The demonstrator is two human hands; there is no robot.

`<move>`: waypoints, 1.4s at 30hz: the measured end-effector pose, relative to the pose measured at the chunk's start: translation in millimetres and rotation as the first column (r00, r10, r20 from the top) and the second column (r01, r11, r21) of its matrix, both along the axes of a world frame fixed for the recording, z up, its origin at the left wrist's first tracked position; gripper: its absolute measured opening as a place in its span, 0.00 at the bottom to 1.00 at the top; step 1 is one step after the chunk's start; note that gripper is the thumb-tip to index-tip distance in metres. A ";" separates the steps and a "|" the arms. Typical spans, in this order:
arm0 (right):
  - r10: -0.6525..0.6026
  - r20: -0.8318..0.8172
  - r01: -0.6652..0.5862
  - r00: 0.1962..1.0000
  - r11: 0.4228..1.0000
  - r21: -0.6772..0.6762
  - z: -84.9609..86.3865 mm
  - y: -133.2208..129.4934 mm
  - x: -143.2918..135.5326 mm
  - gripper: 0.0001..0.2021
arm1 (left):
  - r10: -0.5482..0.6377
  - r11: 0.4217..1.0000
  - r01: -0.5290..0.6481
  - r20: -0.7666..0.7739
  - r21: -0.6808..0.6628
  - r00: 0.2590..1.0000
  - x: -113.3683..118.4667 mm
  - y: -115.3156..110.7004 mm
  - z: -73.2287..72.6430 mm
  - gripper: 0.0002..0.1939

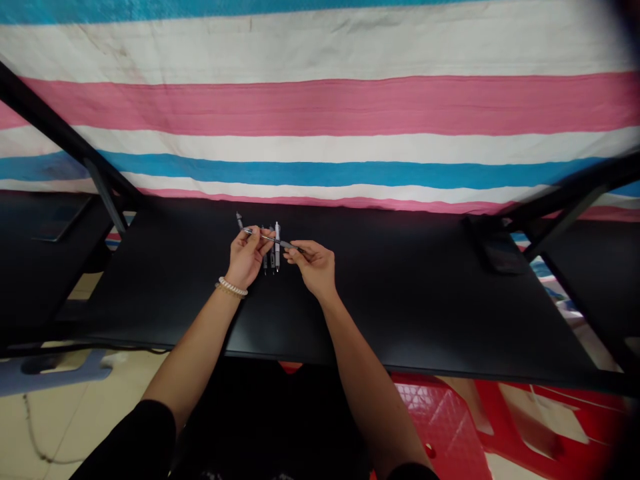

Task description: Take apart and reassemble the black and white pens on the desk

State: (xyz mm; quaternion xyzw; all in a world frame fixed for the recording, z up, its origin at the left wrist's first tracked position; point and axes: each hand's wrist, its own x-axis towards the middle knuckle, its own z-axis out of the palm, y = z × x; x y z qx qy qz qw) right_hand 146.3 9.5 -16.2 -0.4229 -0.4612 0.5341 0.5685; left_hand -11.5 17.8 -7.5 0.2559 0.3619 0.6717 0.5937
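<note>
Both my hands are over the black table (pixel 410 293), left of its middle. My left hand (pixel 247 255), with a beaded bracelet (pixel 231 287) at the wrist, pinches the slim metallic part of a pen. The grey barrel (pixel 287 245) at the right end of that pen is between the fingers of my right hand (pixel 315 265). Under and between my hands lie several pens side by side, among them a white one (pixel 277 247). Another grey pen piece (pixel 239 219) shows just beyond my left fingers; its lower end is hidden.
A dark phone-like object (pixel 504 257) lies at the table's right end. Black metal frames (pixel 65 137) rise at both sides, with a striped sheet (pixel 320 107) behind. Red plastic stools (pixel 440 420) stand below the front edge at right.
</note>
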 end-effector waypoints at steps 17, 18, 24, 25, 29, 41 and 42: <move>0.029 0.049 -0.030 0.998 0.999 0.017 3.8 -1.6 1.1 0.25 | -0.001 1.000 0.001 0.003 0.008 1.000 2.1 -2.2 5.6 0.18; 0.039 0.060 -0.041 0.997 0.999 0.018 3.9 -1.4 1.3 0.23 | 0.007 1.000 -0.007 0.006 0.003 1.000 1.7 -2.0 5.4 0.18; 0.071 0.058 -0.070 0.996 0.997 -0.026 5.7 -1.4 3.9 0.24 | -0.003 1.000 0.003 -0.005 -0.009 1.000 2.0 -2.4 5.2 0.17; 0.068 0.071 -0.066 0.995 0.997 -0.032 6.4 -1.7 4.2 0.24 | 0.001 1.000 -0.001 -0.003 -0.008 1.000 2.1 -2.5 5.3 0.17; 0.048 0.086 -0.041 0.995 0.995 -0.088 10.3 -3.1 5.2 0.26 | 0.000 1.000 0.000 0.015 0.001 1.000 1.6 -2.3 6.1 0.19; 0.079 0.214 -0.067 0.974 0.996 -0.062 12.6 -5.1 6.9 0.25 | 0.016 1.000 -0.016 0.028 0.003 0.999 0.0 -1.3 6.3 0.19; 0.065 0.217 -0.054 0.974 0.997 -0.053 12.7 -5.2 6.8 0.25 | 0.016 1.000 -0.016 0.028 0.004 0.999 0.0 -1.4 6.5 0.19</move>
